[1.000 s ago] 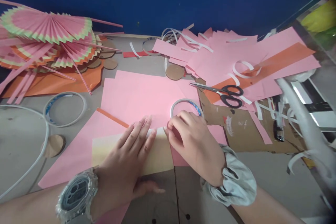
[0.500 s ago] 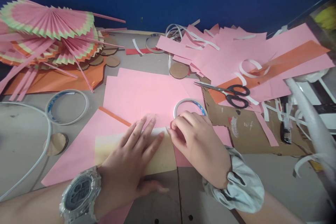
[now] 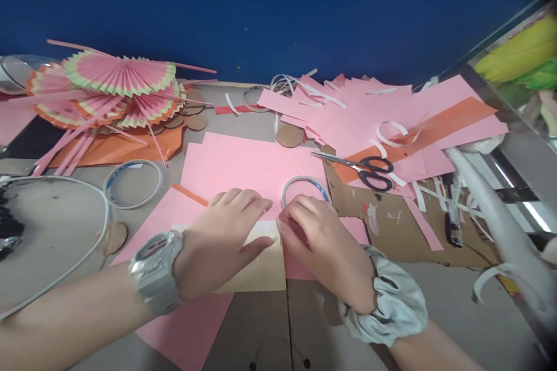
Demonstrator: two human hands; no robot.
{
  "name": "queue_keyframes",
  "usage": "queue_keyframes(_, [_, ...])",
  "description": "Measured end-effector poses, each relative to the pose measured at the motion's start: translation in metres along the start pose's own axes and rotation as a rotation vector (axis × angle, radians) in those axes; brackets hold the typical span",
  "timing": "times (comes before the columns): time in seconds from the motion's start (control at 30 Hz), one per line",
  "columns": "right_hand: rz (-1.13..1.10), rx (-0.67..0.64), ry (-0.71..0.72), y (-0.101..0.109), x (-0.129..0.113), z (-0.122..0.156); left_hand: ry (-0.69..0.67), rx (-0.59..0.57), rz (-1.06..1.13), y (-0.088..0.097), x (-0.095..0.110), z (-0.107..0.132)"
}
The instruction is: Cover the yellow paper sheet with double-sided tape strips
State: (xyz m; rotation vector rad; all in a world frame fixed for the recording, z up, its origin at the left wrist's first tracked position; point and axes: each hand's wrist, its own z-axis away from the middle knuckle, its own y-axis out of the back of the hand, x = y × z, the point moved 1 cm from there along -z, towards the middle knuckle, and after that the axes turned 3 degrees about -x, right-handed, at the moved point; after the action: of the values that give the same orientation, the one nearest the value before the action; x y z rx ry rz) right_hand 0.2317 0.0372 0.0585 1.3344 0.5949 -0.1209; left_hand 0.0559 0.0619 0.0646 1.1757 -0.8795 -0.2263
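Much of the cream sheet is covered by the left hand; the tape ring's near arc is hidden behind the right hand, whose fingertips are curled under, so any pinch cannot be told; the scrawl on the cardboard is too small to be read; a dark object is cut off by the left edge

Even, bright lighting; soft shadows under hands; wide-angle bending at edges; right corners blurred, dark vignette.
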Motion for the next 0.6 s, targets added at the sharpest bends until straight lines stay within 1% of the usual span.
queue_keyframes(0.07, [-0.059, -0.007, 0.002, 0.002, 0.002, 0.002, -0.014, -0.059, 0.108, 0.000, 0.000, -0.011])
queue_keyframes(0.13, [-0.111, -0.015, -0.003, 0.005, 0.003, 0.004, -0.026, -0.100, 0.167, -0.001, 0.001, -0.018])
queue_keyframes(0.23, [-0.155, 0.006, -0.040, 0.007, 0.006, 0.006, -0.026, -0.075, 0.171, -0.006, 0.001, -0.020])
queue_keyframes(0.4, [-0.245, 0.067, -0.078, 0.006, 0.009, 0.003, -0.024, -0.018, 0.181, -0.017, 0.000, -0.011])
queue_keyframes(0.5, [-0.343, 0.144, -0.120, 0.011, 0.007, 0.005, -0.035, -0.004, 0.204, -0.019, 0.000, -0.010])
queue_keyframes(0.53, [-0.368, 0.164, -0.111, 0.015, 0.004, 0.008, -0.042, -0.003, 0.216, -0.019, -0.001, -0.010])
queue_keyframes(0.6, [-0.314, 0.166, -0.016, 0.023, -0.005, 0.017, -0.053, -0.005, 0.241, -0.019, -0.001, -0.011])
